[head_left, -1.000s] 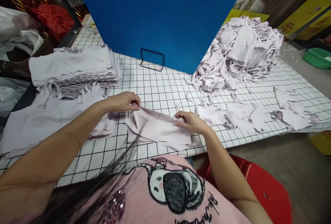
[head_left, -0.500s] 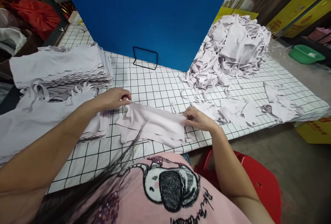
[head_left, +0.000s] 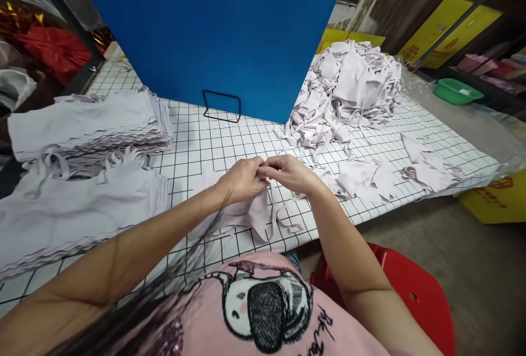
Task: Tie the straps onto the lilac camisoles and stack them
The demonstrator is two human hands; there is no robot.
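Note:
My left hand [head_left: 242,179] and my right hand [head_left: 291,172] meet over the middle of the table, fingertips pinched together. A pale pinkish-white cloth garment [head_left: 258,213] hangs from my left hand, its lower part resting on the table. My right thumb and fingers close at the garment's gathered edge against the left fingers; the exact grip is hidden. A thin strap [head_left: 290,228] of the same cloth trails to the right. At my left lie a neat stack of strapped tops [head_left: 86,191] and, behind it, a folded stack of pale cloth [head_left: 82,120].
A tall blue panel [head_left: 213,27] with a black wire stand [head_left: 222,107] rises behind the checked tablecloth [head_left: 189,137]. A heap of cloth scraps [head_left: 357,87] sits at the right back, with loose pieces [head_left: 365,178] nearer. A red stool [head_left: 411,290] stands at the right.
The garment was spread flat between my separated hands. My left hand has moved right to meet my right hand, and the cloth is now bunched and partly lifted.

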